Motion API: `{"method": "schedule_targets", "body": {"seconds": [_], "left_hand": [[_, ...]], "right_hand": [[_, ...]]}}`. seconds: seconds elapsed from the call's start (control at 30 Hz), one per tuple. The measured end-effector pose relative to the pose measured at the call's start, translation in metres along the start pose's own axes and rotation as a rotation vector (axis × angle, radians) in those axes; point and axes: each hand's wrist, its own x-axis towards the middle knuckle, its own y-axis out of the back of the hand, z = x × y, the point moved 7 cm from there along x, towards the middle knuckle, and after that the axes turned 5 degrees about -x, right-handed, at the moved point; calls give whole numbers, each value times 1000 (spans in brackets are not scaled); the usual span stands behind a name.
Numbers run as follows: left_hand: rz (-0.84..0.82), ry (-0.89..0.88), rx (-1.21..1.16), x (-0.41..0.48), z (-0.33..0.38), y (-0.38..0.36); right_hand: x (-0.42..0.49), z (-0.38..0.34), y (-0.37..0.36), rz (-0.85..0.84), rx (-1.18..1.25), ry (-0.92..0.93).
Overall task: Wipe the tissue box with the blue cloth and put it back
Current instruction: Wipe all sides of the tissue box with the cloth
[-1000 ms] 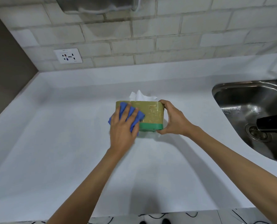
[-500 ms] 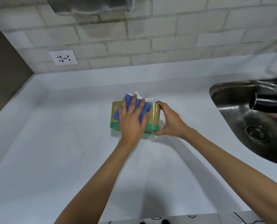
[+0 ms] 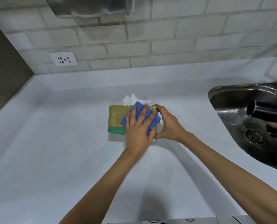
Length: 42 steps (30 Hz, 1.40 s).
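Observation:
An olive and green tissue box (image 3: 116, 118) stands on the white counter (image 3: 57, 159), a white tissue sticking out of its top. My left hand (image 3: 138, 128) lies flat on the box's near side at its right end, pressing the blue cloth (image 3: 148, 116) against it with fingers spread. My right hand (image 3: 168, 125) grips the box's right end, thumb on the near edge. The right part of the box is hidden behind both hands.
A steel sink (image 3: 251, 120) is sunk in the counter at the right, with a black cylinder (image 3: 267, 111) and part of another hand over it. A wall socket (image 3: 63, 59) sits on the tiled back wall. A dark side wall borders the counter at the left.
My left hand has slid the blue cloth from the left end of the box's near side across to its right end. My right hand stays on the right end.

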Motion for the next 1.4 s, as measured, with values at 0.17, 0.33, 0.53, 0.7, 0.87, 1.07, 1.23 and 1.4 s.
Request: {"method": "schedule_targets", "body": {"seconds": [0.17,0.33,0.53,0.7,0.87,1.07,1.23,1.4], "left_hand": [[82,229,12,-12,-48,21],[23,213,-29,13,4,-7],[169,449,-5,2,-56,7],[250,563,-81,0,-46,5],[144,150,-3,-12,5,-14],[483,992,-876,-29,-58,-5],[302,1245,-1522,-38,-75,-26],[3,1287,-1617,-35,-78,-37]], "right_hand": [[-1,-3,-2,12,11,12],[-1,-1,-3,37,68,-32],[-4,-4,-4,64,33,-29],[-4,-9,-8,79,12,-28],[-7,-20,-3,183,-32,-20],[-9,-83,-17,391,-588,325],[-12,-105,-40,465,-814,547],[-13,-105,-53,403,-899,548]]}}
